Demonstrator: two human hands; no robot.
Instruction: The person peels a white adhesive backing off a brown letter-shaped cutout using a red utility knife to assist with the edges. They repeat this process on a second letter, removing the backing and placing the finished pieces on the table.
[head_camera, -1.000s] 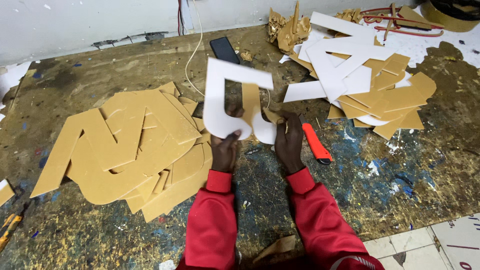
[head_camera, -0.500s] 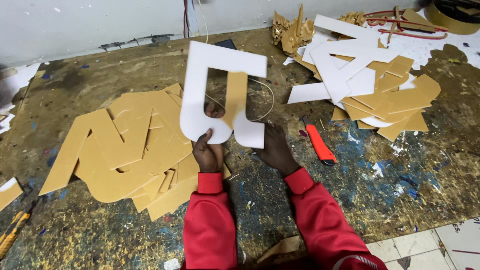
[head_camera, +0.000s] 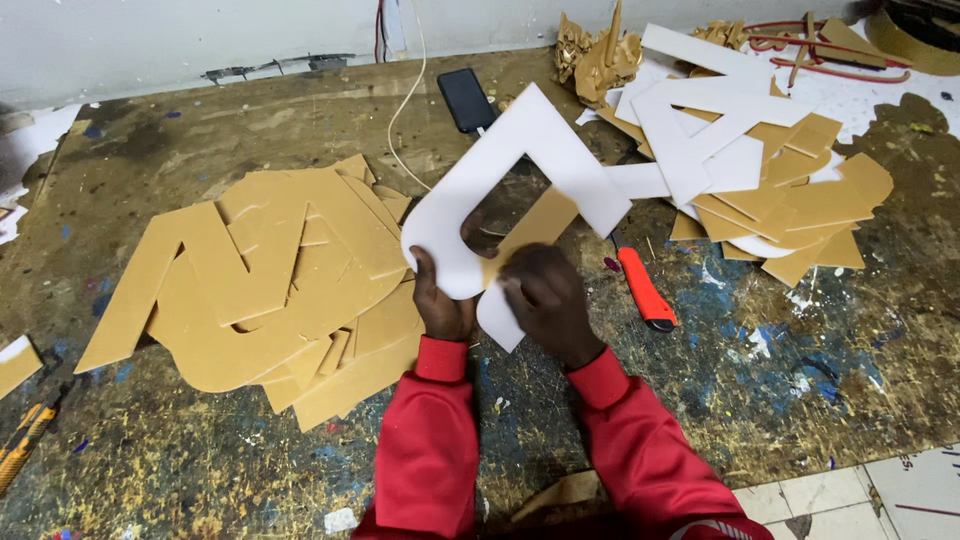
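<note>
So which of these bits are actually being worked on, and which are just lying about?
In hand:
- white cut-out shape, gripped by left hand and right hand

Lying about:
- tan cut-out pile
- orange utility knife
- black phone
- white-and-tan offcut heap

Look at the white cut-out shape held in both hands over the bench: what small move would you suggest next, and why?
Probably lay the white cut-out shape flat on the bench. The left hand and right hand pinch only its lower end, so most of it hangs unsupported above the tan cut-outs, and no tool is in hand.
</note>
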